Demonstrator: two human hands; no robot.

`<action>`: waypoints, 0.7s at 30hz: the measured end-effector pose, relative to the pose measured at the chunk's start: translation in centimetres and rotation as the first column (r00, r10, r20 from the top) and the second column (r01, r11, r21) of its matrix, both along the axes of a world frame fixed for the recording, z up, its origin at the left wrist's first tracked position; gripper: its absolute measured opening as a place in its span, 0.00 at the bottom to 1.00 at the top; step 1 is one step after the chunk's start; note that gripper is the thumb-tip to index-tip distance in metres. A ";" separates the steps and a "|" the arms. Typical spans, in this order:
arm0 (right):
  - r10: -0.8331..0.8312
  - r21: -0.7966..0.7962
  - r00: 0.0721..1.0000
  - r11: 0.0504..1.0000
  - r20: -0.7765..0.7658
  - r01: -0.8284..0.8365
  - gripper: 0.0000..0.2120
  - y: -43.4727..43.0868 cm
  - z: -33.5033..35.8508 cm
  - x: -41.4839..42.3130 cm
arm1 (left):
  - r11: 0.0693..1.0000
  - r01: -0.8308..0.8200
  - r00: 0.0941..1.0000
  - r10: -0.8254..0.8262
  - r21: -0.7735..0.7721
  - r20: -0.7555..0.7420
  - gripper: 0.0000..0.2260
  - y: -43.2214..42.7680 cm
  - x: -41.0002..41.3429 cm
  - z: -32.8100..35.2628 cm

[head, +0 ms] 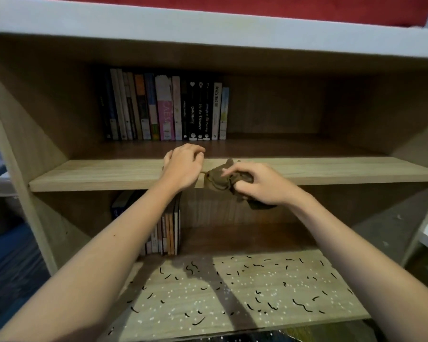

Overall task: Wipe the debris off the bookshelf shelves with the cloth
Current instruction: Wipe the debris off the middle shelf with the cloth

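A wooden bookshelf fills the head view. Its upper shelf board (97,172) looks bare of debris at the front. My right hand (260,185) grips a bunched dark brown cloth (219,177) at that board's front edge, with part of the cloth hanging below it. My left hand (183,166) rests on the same board just left of the cloth, fingers loosely curled and holding nothing. The lower shelf (232,292) is strewn with debris (299,303): short black strands and white specks.
A row of upright books (166,109) stands at the back of the upper shelf, left of centre. More books (168,230) stand at the back left of the lower shelf. The shelf's side panels (30,134) close in both ends.
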State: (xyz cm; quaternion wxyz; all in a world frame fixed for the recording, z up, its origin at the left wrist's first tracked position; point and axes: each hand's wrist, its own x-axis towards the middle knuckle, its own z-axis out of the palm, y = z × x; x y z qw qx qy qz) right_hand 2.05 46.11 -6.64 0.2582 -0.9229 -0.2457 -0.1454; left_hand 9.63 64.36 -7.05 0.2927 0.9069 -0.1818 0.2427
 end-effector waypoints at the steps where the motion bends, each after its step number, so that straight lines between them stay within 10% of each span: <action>1: 0.012 -0.004 1.000 1.000 -0.001 -0.012 0.12 -0.3 0.2 -1.2 | 1.000 0.013 1.000 -0.013 0.004 0.017 0.14 0.4 -0.6 -0.2; 9: -0.517 0.159 0.844 0.854 0.143 0.496 0.16 -2.2 -2.0 1.1 | 0.982 0.041 0.993 -0.060 0.185 0.098 0.18 1.6 -4.2 -3.8; 15: -0.313 0.280 0.902 0.932 0.299 0.231 0.14 1.1 -3.7 -2.2 | 0.970 0.031 0.993 -0.057 0.243 0.101 0.19 2.2 -4.1 -4.4; 21: -0.542 0.251 0.761 0.840 0.357 0.481 0.15 1.7 -4.7 0.0 | 0.965 0.012 0.989 -0.051 0.262 0.141 0.19 2.2 -4.1 -4.7</action>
